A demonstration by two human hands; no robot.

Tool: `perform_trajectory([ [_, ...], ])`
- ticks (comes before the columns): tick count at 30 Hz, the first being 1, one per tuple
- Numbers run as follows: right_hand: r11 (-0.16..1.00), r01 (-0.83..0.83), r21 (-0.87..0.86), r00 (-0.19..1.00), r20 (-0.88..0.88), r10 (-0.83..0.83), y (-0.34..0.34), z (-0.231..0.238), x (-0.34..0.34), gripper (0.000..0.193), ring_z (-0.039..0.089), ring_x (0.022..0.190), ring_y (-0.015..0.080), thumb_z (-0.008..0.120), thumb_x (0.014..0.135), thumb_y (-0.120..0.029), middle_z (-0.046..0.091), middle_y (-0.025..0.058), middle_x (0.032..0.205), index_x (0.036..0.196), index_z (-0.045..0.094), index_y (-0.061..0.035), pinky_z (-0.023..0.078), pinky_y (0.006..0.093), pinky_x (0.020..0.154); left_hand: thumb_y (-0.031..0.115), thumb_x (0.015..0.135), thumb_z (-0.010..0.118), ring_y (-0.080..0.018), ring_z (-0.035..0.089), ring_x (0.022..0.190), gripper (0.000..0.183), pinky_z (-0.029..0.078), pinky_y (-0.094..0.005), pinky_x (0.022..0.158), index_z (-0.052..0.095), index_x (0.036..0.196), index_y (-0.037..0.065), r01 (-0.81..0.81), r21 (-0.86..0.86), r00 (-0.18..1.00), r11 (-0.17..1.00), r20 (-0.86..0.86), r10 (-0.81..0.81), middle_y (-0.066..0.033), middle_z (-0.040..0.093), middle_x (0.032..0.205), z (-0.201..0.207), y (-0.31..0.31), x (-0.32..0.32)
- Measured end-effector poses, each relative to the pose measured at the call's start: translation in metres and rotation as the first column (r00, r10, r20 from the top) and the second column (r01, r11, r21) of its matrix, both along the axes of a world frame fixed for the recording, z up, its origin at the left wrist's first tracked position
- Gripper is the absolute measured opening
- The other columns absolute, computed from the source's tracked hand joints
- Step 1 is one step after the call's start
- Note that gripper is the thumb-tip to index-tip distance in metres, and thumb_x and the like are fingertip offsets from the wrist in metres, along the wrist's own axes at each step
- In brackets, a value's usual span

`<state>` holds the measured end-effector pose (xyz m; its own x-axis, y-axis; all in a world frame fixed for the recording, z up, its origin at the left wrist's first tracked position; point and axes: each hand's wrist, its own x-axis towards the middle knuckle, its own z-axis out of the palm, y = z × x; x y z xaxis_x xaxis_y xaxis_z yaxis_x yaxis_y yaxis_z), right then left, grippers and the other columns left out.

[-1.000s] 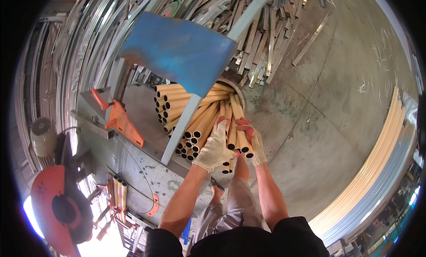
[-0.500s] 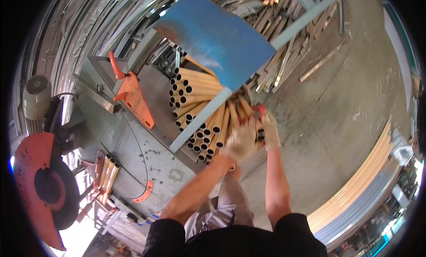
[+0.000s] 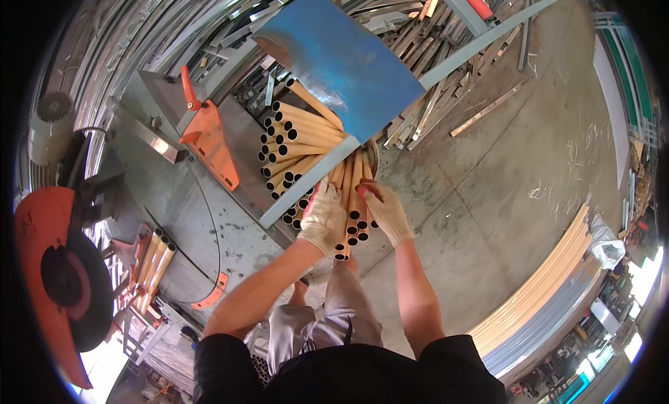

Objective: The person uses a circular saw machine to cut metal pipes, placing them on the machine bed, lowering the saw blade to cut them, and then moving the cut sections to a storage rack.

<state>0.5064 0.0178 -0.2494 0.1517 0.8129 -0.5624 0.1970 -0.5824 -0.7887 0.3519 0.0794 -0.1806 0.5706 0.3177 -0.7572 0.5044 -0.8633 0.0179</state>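
Long gold-coloured metal tubes (image 3: pixel 306 135) lie fanned out beneath a blue metal sheet, their round open ends facing me. My left hand (image 3: pixel 325 216), in a pale work glove with red on it, is closed at the near group of tubes, its back toward me. My right hand (image 3: pixel 387 212), gloved alike, has its fingers curled at the right side of the same group. Between the two gloves, several tubes (image 3: pixel 355 198) hang with their ends low, above my leg. The fingertips are partly hidden, so how many tubes each hand grips is unclear.
A grey bar (image 3: pixel 310 181) crosses the tubes beside the blue sheet (image 3: pixel 348 62). At left are an orange clamp plate (image 3: pixel 210 146) and a cutting disc with an orange guard (image 3: pixel 45 244). More tubes (image 3: pixel 155 268) rest nearby. Long yellow stock (image 3: pixel 536 278) lies at right; metal offcuts (image 3: pixel 439 104) lie beyond.
Both hands have shifted left and moved apart, the left one now beside the grey bar. Tube ends that the gloves covered now show between them. The view has shifted slightly.
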Motion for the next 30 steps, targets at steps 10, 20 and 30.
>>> perform_trajectory([
  [10,0.997,-0.070,-0.021,0.992,-0.110,0.067,-0.028,0.037,-0.014,0.039,0.064,0.113,0.0346,0.064,0.091,-0.028,0.066,0.0179,0.122,0.120,0.064,-0.0013,0.051,0.0401,0.097,0.038,0.093,0.057,-0.0316,0.031,0.148,0.062,0.012,-0.0621,0.121,0.045,0.148,0.013,-0.145,0.097,0.984,0.985,0.116,0.134,-0.0120,0.041,0.155,0.010,-0.041,-0.016],
  [20,0.981,-0.174,0.086,0.970,0.187,0.156,-0.056,0.027,0.006,0.033,0.067,0.102,0.0236,0.062,0.096,-0.023,0.071,0.0140,0.112,0.118,0.063,0.0020,0.051,0.0346,0.090,0.034,0.083,0.067,-0.0325,0.065,0.100,0.040,0.046,-0.0454,0.096,0.065,0.113,0.008,-0.750,-0.387,0.299,0.537,0.526,0.797,-0.0145,0.068,0.105,0.111,-0.161,-0.136],
  [30,0.898,-0.352,0.266,0.897,0.371,0.241,-0.110,0.084,-0.035,0.011,0.066,0.065,0.0159,0.070,0.087,-0.013,0.068,0.0053,0.074,0.095,0.066,-0.0054,0.053,0.0307,0.059,0.035,0.086,0.070,-0.0296,0.070,0.080,0.029,0.055,-0.0401,0.073,0.072,0.098,0.009,-0.804,-0.458,-0.561,-0.379,0.377,0.737,-0.0133,0.073,0.085,0.142,-0.454,-0.280],
])
